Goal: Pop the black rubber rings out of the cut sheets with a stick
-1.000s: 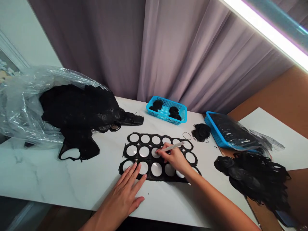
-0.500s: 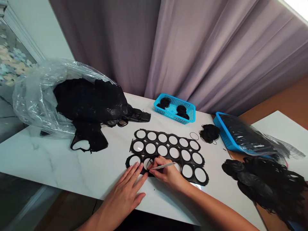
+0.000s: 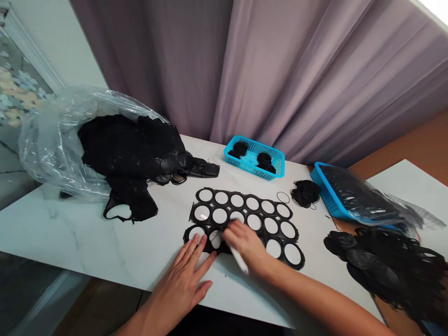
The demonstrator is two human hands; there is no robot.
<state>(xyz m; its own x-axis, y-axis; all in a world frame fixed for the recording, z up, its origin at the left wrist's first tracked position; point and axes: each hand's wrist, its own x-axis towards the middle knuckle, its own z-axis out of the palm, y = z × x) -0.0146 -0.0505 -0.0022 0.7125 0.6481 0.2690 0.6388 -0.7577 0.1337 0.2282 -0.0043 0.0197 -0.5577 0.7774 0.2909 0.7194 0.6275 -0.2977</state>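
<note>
On the table lies a black sheet (image 3: 245, 234) with round holes in three rows; the white tabletop shows through them. My left hand (image 3: 191, 266) rests flat at the sheet's near left corner, fingers spread and fingertips on its edge. My right hand (image 3: 247, 245) is closed around a slim pale tool (image 3: 240, 260), smeared by motion, whose back end points toward me. Its fingers are over the near row, just right of the second hole, and hide some of the holes. Inside that hole (image 3: 215, 239) a thin dark line shows.
Behind the sheet stands a blue basket (image 3: 254, 158) with black ring bundles. More thin black rings (image 3: 305, 193) lie to the right. A second blue basket (image 3: 331, 198) holds a bagged black pile. Black scraps (image 3: 388, 270) lie at right; a plastic bag (image 3: 52, 144) with black material (image 3: 133, 147) is at left.
My right hand has shifted slightly right and away from me, and the tool has swung from lying sideways to pointing back toward me. My left hand has stayed put.
</note>
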